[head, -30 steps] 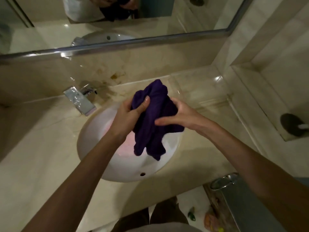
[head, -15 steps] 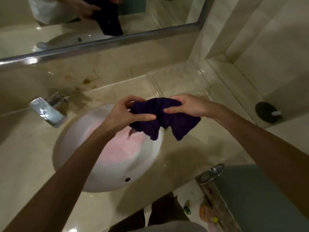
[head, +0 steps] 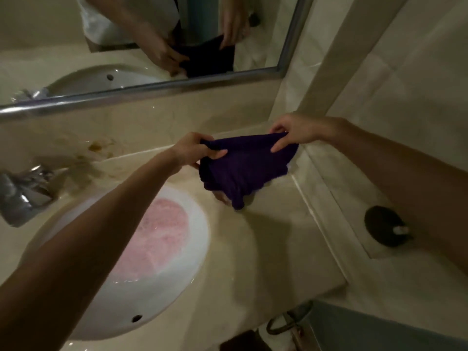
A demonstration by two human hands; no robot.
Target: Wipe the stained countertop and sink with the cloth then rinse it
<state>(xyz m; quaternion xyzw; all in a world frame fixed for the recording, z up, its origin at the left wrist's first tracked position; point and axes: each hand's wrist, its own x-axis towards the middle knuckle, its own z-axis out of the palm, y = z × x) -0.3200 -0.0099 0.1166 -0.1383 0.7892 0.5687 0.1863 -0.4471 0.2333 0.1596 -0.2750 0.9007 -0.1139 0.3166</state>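
The counter (head: 266, 249) is spreading beige around the sink (head: 177, 287), which is holding pinkish suds in its bowl. Right of the sink and above the counter, the cloth (head: 243, 168) is hanging stretched between both hands, its lowest fold dangling close to the stone. The left hand (head: 197, 150) is pinching one top corner and the right hand (head: 296, 131) is pinching the other. To wipe well, I would judge the cloth is best laid flat and pressed down, then swept toward the brown stains (head: 97, 148) behind the sink. The tap (head: 22, 196), left of the sink, is blurring into glare. Whether the dangling fold is touching the counter is hard telling, and the drain is lying hidden under suds.
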